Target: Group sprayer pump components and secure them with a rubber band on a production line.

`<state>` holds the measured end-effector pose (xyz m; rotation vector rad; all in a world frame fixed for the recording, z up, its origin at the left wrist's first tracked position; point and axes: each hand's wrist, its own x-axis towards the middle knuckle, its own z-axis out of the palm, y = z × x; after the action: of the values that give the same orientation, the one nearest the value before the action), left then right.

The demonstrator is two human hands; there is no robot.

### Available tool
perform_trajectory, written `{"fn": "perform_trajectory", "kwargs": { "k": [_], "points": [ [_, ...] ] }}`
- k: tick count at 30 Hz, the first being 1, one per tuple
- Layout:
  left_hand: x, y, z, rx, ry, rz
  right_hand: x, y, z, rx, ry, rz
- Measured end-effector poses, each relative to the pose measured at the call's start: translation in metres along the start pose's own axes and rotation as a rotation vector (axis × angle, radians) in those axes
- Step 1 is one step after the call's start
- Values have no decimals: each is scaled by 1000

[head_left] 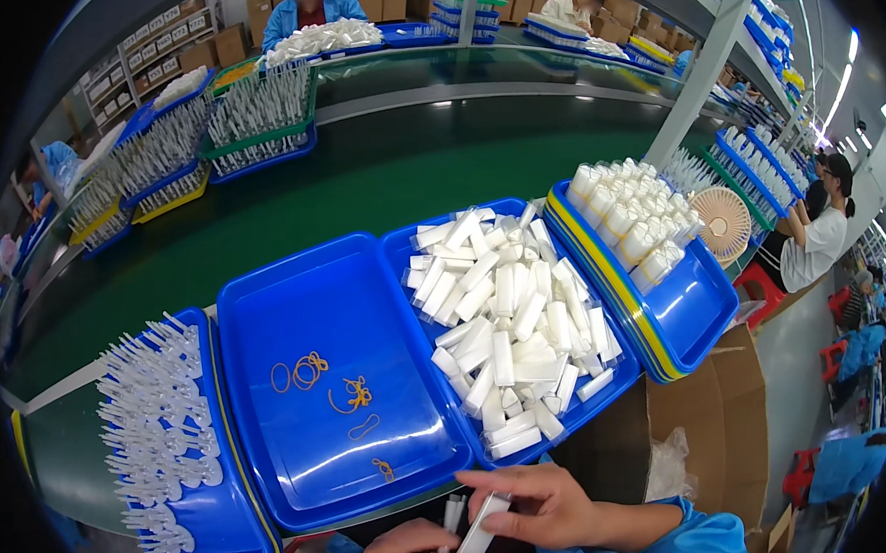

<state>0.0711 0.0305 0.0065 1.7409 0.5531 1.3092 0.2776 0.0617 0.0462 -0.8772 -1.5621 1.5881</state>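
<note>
The right hand (543,502) is pinching a white block (483,529) between thumb and fingers on the worker's side of the band tray (274,438), near its right corner. The left hand (414,549) is curling beside the block's lower end; I can't tell whether it is gripping anything. Yellow bands (357,394) are lying inside the band tray, a heap of blocks (526,316) is sitting just to its right, and white stems (159,432) are resting just to its left.

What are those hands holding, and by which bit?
The right hand pinches a small white piece near its upper end; whether the left hand grips its lower end can't be told.
</note>
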Motion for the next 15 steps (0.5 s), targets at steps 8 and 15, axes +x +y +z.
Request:
{"fn": "perform_trajectory", "kwargs": {
  "k": [8, 15],
  "points": [
    [-6, 0, -8, 46, 136, -156, 28, -12, -12, -483, -66, -289],
    [9, 0, -21, 199, 247, -111, 86, -24, -53, -1475, 321, 70]
  ]
}}
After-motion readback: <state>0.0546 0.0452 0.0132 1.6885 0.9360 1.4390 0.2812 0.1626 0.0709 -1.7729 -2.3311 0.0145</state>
